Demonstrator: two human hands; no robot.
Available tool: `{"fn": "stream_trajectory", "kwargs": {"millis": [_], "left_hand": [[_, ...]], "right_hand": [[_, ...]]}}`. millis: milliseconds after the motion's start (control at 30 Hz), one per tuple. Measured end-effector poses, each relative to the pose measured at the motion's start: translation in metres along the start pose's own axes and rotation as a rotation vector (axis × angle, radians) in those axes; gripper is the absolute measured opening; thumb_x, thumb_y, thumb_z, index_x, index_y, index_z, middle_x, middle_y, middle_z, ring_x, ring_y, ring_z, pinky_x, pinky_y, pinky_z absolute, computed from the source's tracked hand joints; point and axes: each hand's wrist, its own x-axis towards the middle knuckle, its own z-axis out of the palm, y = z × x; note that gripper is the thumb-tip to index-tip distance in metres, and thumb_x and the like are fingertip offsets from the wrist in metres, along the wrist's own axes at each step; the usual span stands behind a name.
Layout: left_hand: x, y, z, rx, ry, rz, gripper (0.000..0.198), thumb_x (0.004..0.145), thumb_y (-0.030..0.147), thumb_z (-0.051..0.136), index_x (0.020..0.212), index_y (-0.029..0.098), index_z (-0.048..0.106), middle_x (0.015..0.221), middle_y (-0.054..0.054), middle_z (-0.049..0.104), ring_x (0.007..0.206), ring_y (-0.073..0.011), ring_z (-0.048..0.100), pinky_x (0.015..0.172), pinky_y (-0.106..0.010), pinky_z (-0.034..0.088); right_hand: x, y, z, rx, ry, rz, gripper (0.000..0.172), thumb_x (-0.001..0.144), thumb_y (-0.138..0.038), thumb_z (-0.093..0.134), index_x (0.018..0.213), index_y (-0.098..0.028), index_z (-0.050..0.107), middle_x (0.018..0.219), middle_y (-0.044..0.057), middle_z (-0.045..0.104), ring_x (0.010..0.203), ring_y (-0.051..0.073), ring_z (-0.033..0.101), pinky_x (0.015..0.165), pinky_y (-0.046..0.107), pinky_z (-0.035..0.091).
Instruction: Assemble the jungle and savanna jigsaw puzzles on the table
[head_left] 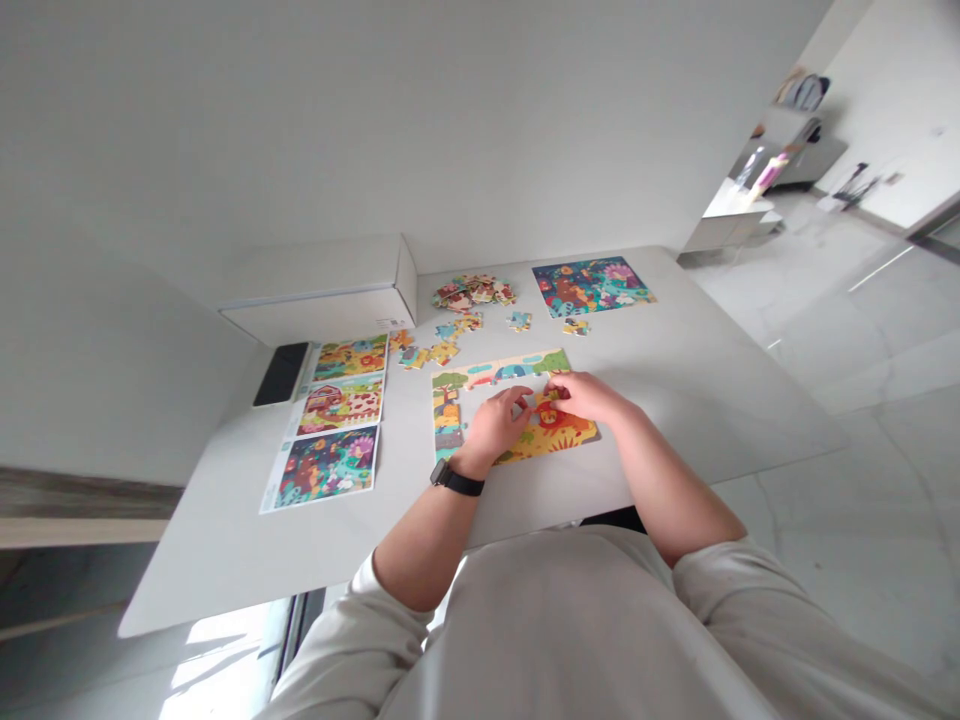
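My left hand (495, 423) and my right hand (589, 395) meet over a partly joined jigsaw puzzle (553, 435) of colourful cartoon pieces. A lion shows on its orange part. My right fingertips pinch a small jigsaw piece (546, 398), and my left fingertips curl just beside it, with the grip partly hidden. A black watch (456, 478) circles my left wrist. Farther off lie a heap of loose jigsaw pieces (472, 292) and several scattered ones (442, 340).
A white box (319, 290) and a black tablet or phone (281, 373) sit at the far left of the white table (675, 340). Beside them lie several printed picture sheets (325, 467). Another colourful puzzle picture (589, 285) lies at the far edge. Polished floor surrounds the table.
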Motion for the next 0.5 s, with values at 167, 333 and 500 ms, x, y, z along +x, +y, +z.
{"fn": "stream_trajectory", "kwargs": {"millis": [167,333,500], "left_hand": [[-0.002,-0.002,0.000,0.017,0.034,0.066,0.035,0.095,0.015,0.072,0.129,0.022,0.074,0.116,-0.006,0.078,0.094,-0.0196,0.074,0.090,-0.033,0.060],[-0.002,-0.001,-0.001,0.062,-0.008,0.231,0.036,0.094,0.017,0.072,0.130,0.023,0.075,0.124,-0.010,0.075,0.113,-0.0255,0.071,0.105,-0.040,0.059],[-0.003,0.002,-0.002,0.130,-0.085,0.339,0.040,0.091,0.006,0.063,0.121,0.026,0.081,0.130,-0.008,0.075,0.120,-0.0264,0.067,0.113,-0.044,0.054]], "right_hand": [[0.004,0.001,0.003,-0.103,0.011,-0.048,0.022,0.094,-0.021,0.080,0.115,-0.023,0.080,0.120,0.008,0.081,0.107,0.024,0.074,0.090,0.029,0.052],[0.006,0.003,0.005,-0.160,-0.001,-0.088,0.027,0.093,-0.017,0.079,0.119,-0.021,0.079,0.131,0.012,0.075,0.119,0.026,0.072,0.103,0.032,0.053],[0.004,0.011,0.000,-0.119,0.050,-0.083,0.043,0.090,-0.014,0.081,0.132,-0.023,0.076,0.135,0.012,0.070,0.117,0.025,0.073,0.105,0.032,0.054]]}}
